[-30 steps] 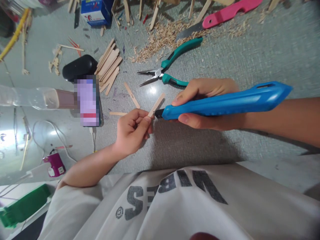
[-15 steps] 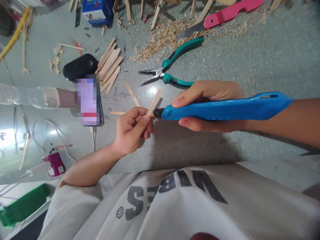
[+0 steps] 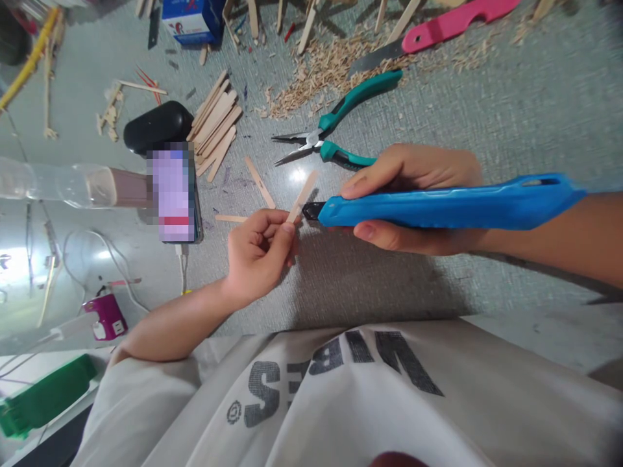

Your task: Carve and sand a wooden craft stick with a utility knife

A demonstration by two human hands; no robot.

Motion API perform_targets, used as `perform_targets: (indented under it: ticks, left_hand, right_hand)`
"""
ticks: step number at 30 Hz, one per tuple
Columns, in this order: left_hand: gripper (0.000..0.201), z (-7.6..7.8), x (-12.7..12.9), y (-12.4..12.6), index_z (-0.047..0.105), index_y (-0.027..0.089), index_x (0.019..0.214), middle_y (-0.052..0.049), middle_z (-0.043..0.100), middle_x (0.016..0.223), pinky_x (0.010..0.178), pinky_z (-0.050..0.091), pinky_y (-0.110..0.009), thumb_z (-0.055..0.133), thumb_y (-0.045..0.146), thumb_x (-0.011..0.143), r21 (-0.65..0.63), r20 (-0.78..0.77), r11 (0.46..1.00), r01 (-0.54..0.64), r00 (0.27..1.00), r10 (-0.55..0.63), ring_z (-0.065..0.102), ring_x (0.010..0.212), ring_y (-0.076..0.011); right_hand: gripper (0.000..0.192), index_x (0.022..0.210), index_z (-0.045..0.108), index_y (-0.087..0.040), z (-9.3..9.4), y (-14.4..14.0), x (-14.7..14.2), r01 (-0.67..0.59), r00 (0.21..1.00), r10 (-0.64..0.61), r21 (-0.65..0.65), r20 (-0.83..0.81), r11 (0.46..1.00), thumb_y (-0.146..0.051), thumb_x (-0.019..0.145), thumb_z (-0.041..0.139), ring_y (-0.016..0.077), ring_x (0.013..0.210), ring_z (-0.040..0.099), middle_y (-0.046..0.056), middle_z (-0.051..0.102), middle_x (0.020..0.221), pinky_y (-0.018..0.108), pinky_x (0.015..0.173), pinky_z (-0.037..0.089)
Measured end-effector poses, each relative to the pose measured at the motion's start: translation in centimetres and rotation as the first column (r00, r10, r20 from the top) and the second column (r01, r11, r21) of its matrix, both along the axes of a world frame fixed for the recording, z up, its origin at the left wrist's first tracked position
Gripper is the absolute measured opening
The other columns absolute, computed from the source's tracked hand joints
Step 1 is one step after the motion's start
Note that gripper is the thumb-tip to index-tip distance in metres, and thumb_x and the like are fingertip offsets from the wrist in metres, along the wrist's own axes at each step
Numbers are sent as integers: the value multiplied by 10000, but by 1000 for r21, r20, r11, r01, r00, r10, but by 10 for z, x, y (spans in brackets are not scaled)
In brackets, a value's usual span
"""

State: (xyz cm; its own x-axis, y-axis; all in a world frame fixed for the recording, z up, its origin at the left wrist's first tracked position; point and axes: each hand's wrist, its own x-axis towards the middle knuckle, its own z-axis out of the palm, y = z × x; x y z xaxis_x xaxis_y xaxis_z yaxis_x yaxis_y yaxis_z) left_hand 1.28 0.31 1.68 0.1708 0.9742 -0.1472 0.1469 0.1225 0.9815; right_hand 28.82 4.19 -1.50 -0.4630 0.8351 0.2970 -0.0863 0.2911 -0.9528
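Observation:
My left hand (image 3: 263, 248) pinches the lower end of a popsicle stick (image 3: 305, 192) between thumb and fingers, the free end slanting up to the right. My right hand (image 3: 413, 194) is closed around a blue utility knife (image 3: 438, 211). Its short dark blade (image 3: 312, 211) points left, close beside the stick near my left fingertips; whether it touches the wood I cannot tell. Two loose stick pieces lie by my left hand: one piece (image 3: 259, 181) just beyond it, another (image 3: 230, 218) partly hidden behind the fingers.
Green-handled needle-nose pliers (image 3: 314, 139) lie spread beyond my hands. Farther back are wood shavings (image 3: 311, 81) and a pink-handled blade tool (image 3: 452, 29). To the left are a stick pile (image 3: 217, 123), a black case (image 3: 158, 126), a phone (image 3: 172, 194) and its cable (image 3: 183, 269).
The knife and my right hand have shifted slightly right and up, and the blade sits a little farther from my left fingers. My left hand keeps its pinch on the stick.

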Motion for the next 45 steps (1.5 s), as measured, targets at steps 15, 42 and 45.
perform_targets:
  ticks: [15, 42, 45]
  left_hand:
    - [491, -2, 2, -1, 797, 189, 1011, 18, 736, 622, 412, 424, -183, 863, 667, 1099, 27, 23, 999, -33, 999, 33, 586, 428, -79]
    - [310, -6, 0, -5, 824, 183, 999, 12, 750, 638, 438, 428, -171, 799, 451, 1153, 125, -99, 992, 8, 995, 5, 604, 449, -81]
    - [262, -3, 1, -6, 821, 185, 947, 19, 739, 617, 433, 400, -164, 800, 377, 1125, 128, -167, 992, 21, 986, 1, 579, 440, -71]
  right_hand:
    - [294, 1294, 802, -304, 2, 1, -2, -66, 997, 66, -3, -46, 998, -269, 1033, 932, 171, 776, 823, 30, 872, 1026, 289, 635, 608]
    - [208, 1159, 809, -322, 14, 12, -1, -96, 995, 97, -34, 23, 995, -271, 999, 932, 118, 692, 810, -52, 877, 896, 206, 584, 607]
    - [163, 1115, 831, -312, 14, 12, -1, -60, 997, 62, -41, 46, 997, -297, 997, 942, 121, 741, 847, -38, 910, 945, 190, 596, 617]
